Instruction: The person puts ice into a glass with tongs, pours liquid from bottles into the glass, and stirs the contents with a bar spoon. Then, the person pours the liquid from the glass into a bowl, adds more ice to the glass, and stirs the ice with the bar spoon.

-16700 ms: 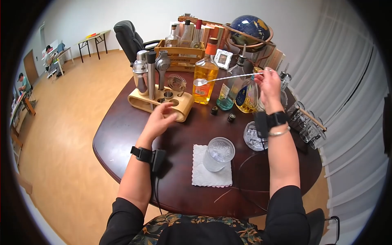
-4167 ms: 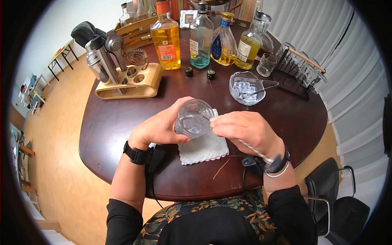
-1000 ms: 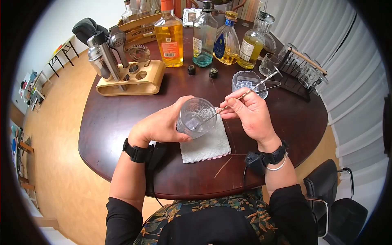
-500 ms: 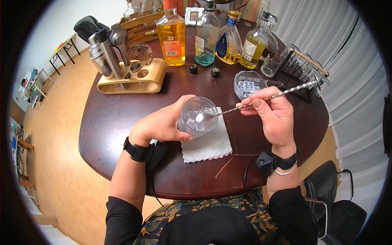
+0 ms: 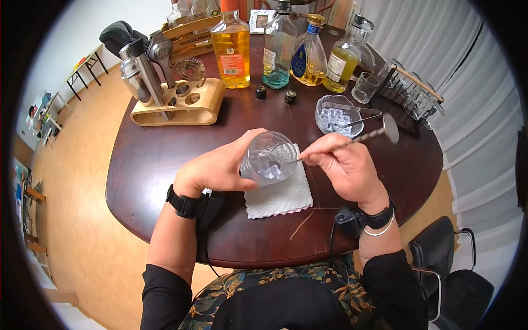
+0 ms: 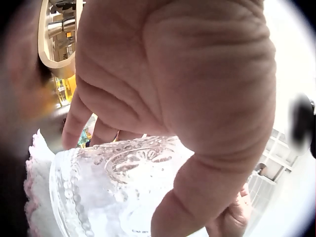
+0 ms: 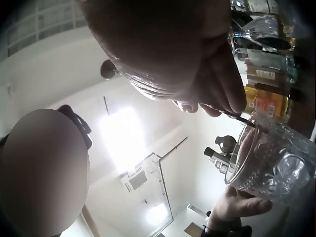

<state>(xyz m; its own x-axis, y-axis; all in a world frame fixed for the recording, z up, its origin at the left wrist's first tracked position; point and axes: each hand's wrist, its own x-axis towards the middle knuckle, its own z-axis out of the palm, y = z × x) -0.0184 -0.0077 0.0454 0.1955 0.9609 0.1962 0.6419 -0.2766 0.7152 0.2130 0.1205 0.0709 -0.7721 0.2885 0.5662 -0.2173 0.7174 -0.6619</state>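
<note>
My left hand (image 5: pixel 223 165) grips a clear embossed glass (image 5: pixel 258 175) around its side, thumb toward me, fingers on the far side. Tilted in the head view, the glass holds several ice cubes (image 5: pixel 269 169) and overlaps a white cloth (image 5: pixel 278 203). My right hand (image 5: pixel 346 168) pinches a bar spoon (image 5: pixel 363 136) by its twisted stem. Its disc-shaped end points up to the right, while the lower stem runs over the rim into the glass. The spoon's bowl is hidden. In the left wrist view, palm and thumb lie against the patterned glass (image 6: pixel 113 197).
Behind the hands, an ice bowl (image 5: pixel 335 118) with tongs stands near a glass rack (image 5: pixel 410 99). Two black caps (image 5: pixel 290 97) lie before a row of bottles (image 5: pixel 276 55). A wooden bar-tool stand (image 5: pixel 181 113) is at the left. The dark table's edge (image 5: pixel 258 261) runs close to me.
Around 17 seconds ago the glass stood on the cloth, the left hand empty; now that hand grips it. Since half a second ago, the right hand has shifted left and turned, tipping the spoon's handle.
</note>
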